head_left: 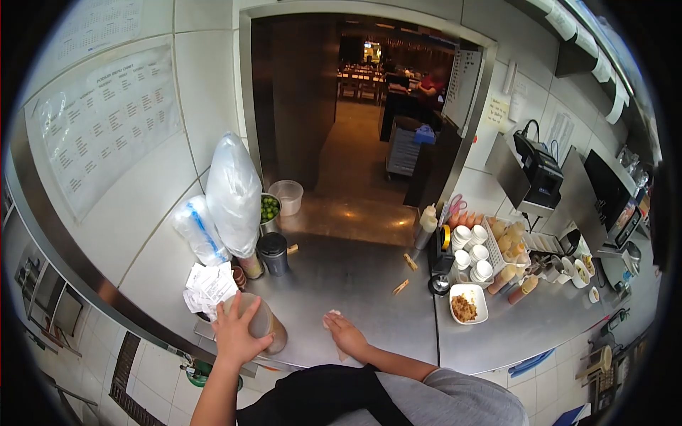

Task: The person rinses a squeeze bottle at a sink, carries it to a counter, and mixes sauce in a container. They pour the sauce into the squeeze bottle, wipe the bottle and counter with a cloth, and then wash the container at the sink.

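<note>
Container (pixel 280 334) against left hand (pixel 240 332), pale cloth (pixel 332 319) — seemingly — under right hand (pixel 347 337)

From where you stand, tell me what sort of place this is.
Likely a restaurant kitchen: a steel counter, a white bowl of food, and what looks like a dining area beyond.

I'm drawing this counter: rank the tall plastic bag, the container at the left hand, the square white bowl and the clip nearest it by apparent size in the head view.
1. Plastic bag
2. Container, partly hidden
3. White bowl
4. Wooden clip
</note>
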Available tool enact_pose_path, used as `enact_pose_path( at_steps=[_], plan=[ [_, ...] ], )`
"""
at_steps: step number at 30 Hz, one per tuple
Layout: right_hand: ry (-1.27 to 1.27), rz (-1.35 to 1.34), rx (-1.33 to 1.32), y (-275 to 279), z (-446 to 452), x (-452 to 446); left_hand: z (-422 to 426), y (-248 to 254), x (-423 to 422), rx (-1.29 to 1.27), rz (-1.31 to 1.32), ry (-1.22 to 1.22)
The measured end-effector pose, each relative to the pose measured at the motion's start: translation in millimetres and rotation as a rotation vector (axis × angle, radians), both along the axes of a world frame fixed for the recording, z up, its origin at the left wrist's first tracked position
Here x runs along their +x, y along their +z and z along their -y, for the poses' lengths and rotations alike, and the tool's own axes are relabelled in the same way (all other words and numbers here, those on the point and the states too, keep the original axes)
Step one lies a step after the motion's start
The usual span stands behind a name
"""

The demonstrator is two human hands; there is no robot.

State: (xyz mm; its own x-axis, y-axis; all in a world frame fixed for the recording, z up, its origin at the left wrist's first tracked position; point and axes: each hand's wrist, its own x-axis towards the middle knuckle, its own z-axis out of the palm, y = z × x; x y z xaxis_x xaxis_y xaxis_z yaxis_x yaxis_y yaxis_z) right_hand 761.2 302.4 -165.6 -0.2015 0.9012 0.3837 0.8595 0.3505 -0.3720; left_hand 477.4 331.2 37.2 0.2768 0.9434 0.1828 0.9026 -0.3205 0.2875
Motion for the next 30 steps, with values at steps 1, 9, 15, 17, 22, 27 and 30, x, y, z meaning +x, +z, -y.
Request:
enact_pose_path(
  at_steps=[1, 9, 15, 17, 22, 27, 30],
  plan=[
    [0.02, -0.009, 0.017, -3.3, -1.8, 0.7, -1.4, -0.3, 0.7, -0.006, -0.002, -0.011],
    [0.034, -0.031, 0.102, -6.4, -2.6, 0.6, -8.5, -7.0, 4.7, -0.032, -0.059, -0.088],
    [0.022, -0.041, -0.025, -3.5, 0.3, 0.8, -10.5, -13.2, 2.5, 0.016, -0.039, -0.112],
    [0.006, -0.039, -0.036, -4.3, -0.3, -0.1, -9.8, -8.7, 2.6, -0.037, -0.058, -0.116],
    [-0.042, -0.076, -0.023, -8.2, 0.1, -1.8, -13.1, -13.4, 2.0, -0.027, -0.065, -0.129],
    [-0.064, -0.074, -0.001, -11.4, -2.7, -2.0, -14.1, -15.3, -0.8, -0.024, -0.066, -0.154],
    [-0.077, -0.072, 0.003, -11.8, -3.5, -2.1, -14.8, -15.2, -3.4, -0.015, -0.066, -0.182]
  ],
)
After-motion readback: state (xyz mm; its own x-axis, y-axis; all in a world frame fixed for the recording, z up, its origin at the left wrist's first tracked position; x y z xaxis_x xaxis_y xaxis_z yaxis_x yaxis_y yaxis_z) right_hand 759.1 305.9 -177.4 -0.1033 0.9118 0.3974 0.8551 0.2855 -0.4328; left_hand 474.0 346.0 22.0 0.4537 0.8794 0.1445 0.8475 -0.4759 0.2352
